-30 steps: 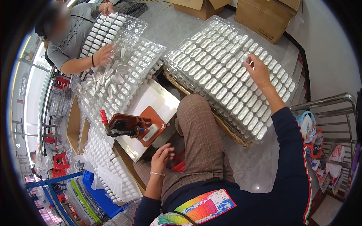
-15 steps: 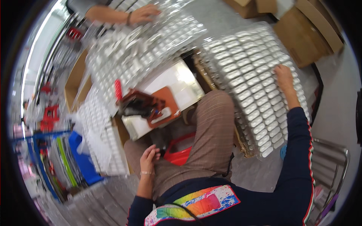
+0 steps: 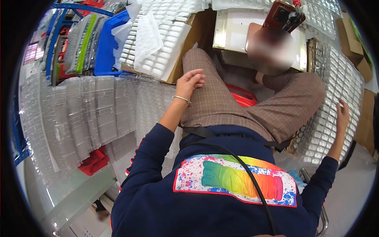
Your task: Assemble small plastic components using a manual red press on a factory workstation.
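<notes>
My left hand (image 3: 190, 84) hovers over my left thigh, a bracelet on its wrist. Its fingers are curled in toward the thumb, and nothing shows between them. At the right, my right hand (image 3: 343, 115) is over a clear plastic tray of white oblong pieces (image 3: 331, 118), fingers partly stretched and apart. I see nothing held in it. Ahead of my knees a dark lever press (image 3: 285, 16) with a red handle stands on a reddish plate (image 3: 253, 33), on a white box-like stand (image 3: 231, 29). A blurred patch hides part of the plate.
More white pieces in sheets (image 3: 171, 39) lie on a cardboard box at the left. Beside it are a blue bin (image 3: 107, 45) and a row of stacked clear plastic trays (image 3: 85, 112). Cardboard boxes (image 3: 349, 39) stand at the far right. A red stool (image 3: 241, 96) shows between my legs.
The view has swung left and down, so the press now appears at the upper right. My right hand stays over the right-hand tray; my left hand stays near my left thigh.
</notes>
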{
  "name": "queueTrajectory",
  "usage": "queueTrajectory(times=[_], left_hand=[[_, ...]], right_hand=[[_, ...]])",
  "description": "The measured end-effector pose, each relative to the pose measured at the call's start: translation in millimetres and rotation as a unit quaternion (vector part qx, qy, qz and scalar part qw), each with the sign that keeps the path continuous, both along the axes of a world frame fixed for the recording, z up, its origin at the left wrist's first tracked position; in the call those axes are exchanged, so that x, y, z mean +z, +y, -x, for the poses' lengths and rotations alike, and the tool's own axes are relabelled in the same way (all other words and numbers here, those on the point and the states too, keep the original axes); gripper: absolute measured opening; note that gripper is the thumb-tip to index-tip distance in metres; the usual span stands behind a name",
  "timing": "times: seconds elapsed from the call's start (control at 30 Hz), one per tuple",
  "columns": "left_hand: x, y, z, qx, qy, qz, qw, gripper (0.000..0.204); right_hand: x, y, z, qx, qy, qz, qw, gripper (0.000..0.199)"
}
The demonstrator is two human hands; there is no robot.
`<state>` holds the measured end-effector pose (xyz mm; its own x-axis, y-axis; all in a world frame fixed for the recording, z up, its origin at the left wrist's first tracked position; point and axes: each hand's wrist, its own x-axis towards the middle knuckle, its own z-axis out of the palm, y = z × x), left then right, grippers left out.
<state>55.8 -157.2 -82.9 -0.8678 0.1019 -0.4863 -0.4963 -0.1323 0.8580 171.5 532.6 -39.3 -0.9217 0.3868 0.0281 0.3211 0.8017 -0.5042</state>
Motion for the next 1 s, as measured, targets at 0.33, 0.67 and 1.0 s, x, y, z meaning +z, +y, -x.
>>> queueTrajectory(times=[0.33,0.67,1.0], left_hand=[[-76,-87,-22,0.16,-0.064,-0.014,0.985,0.022],[-71,-114,-13,0.15,0.236,0.466,0.84,0.029],[-91,-104,44,-0.073,0.23,0.632,0.736,0.09]], right_hand=[[43,-164,-8,0.0,0.031,0.156,0.987,0.024],[53,-264,77,0.125,0.062,0.049,0.989,0.018],[-36,-396,92,0.343,-0.107,0.188,0.914,0.012]])
